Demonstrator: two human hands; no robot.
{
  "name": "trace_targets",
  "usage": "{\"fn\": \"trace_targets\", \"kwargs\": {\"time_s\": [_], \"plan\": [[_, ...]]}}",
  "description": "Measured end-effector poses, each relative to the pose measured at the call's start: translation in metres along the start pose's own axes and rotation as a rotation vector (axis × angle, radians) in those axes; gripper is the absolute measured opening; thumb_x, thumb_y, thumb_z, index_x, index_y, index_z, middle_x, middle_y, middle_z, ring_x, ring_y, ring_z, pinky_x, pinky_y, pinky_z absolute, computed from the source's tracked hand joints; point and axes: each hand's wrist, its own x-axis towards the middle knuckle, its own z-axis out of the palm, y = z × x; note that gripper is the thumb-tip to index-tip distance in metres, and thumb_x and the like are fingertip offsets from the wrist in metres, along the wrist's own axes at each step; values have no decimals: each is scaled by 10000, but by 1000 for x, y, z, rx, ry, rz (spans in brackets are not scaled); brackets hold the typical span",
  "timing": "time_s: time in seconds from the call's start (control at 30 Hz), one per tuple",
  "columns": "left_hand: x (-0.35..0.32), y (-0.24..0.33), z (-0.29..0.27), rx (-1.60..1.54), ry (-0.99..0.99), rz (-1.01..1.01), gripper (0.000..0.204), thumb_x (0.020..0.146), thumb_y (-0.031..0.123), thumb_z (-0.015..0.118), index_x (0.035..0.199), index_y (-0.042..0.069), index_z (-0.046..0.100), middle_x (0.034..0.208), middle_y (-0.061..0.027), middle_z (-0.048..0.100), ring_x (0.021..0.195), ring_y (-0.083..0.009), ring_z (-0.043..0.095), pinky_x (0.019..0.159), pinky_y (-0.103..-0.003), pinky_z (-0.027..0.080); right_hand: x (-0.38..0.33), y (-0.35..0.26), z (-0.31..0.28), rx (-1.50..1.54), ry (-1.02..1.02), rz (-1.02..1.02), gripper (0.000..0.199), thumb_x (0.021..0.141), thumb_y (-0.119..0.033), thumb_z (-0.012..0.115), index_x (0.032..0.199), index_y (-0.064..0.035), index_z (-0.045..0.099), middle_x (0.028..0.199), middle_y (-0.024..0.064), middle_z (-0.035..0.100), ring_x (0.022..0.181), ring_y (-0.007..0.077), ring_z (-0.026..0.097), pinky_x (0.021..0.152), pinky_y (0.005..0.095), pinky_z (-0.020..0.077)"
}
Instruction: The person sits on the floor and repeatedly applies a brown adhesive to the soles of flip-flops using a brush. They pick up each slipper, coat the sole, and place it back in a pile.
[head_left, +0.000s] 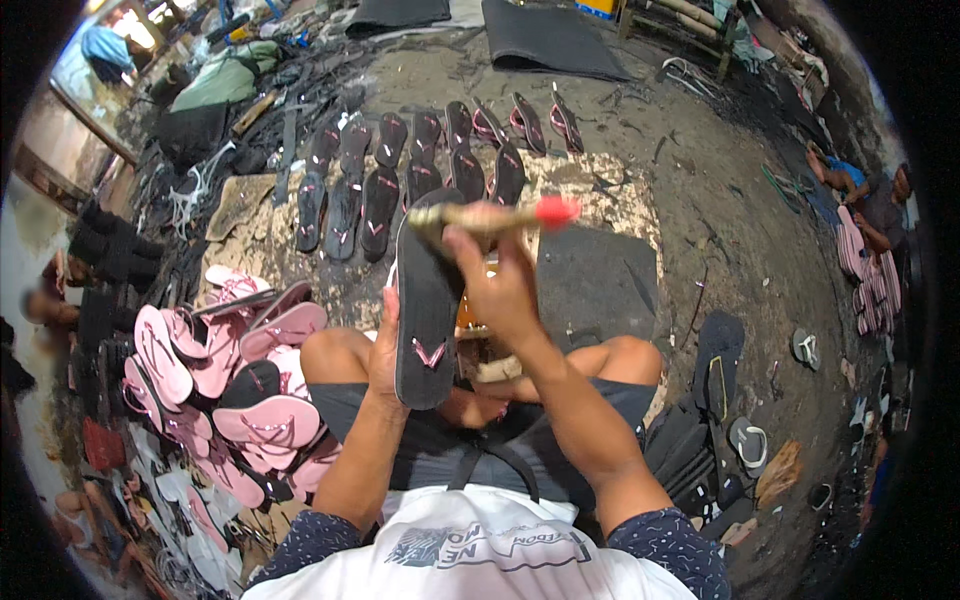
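My left hand (386, 345) grips a black flip-flop sole (430, 310) by its left edge and holds it upright above my lap. A small pink V-shaped piece (429, 353) shows near the sole's lower end. In my right hand (497, 285) is a short tan tool with a red end (556, 209). The tool is blurred, so its exact kind cannot be told. It lies crosswise over the upper part of the sole, its tan end overlapping the sole there. Fingers are closed around both things.
Several black soles with pink marks (379, 205) lie in rows on a worn board (600, 180). Pink flip-flops (268, 422) are heaped at my left. A dark rubber sheet (595, 275) lies at the board's right. Other people sit at the far right (880, 205).
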Motion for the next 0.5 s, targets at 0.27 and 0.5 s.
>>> {"fn": "trace_targets", "kwargs": {"time_s": [0.27, 0.5], "plan": [[-12, -8, -14, 104, -118, -88, 617, 1064, 496, 411, 1526, 91, 355, 1363, -139, 586, 1091, -235, 671, 891, -385, 588, 38, -17, -38, -119, -26, 152, 335, 963, -254, 705, 1205, -32, 641, 1029, 56, 721, 904, 145, 671, 794, 345, 537], [-16, -5, -9, -240, -58, -91, 642, 1058, 541, 373, 1497, 73, 403, 1402, -209, 557, 966, -350, 715, 775, -471, 653, 6, 0, -36, 112, 33, 151, 240, 975, -195, 680, 1152, -35, 688, 1038, 92, 722, 946, 147, 667, 857, 321, 532]]}}
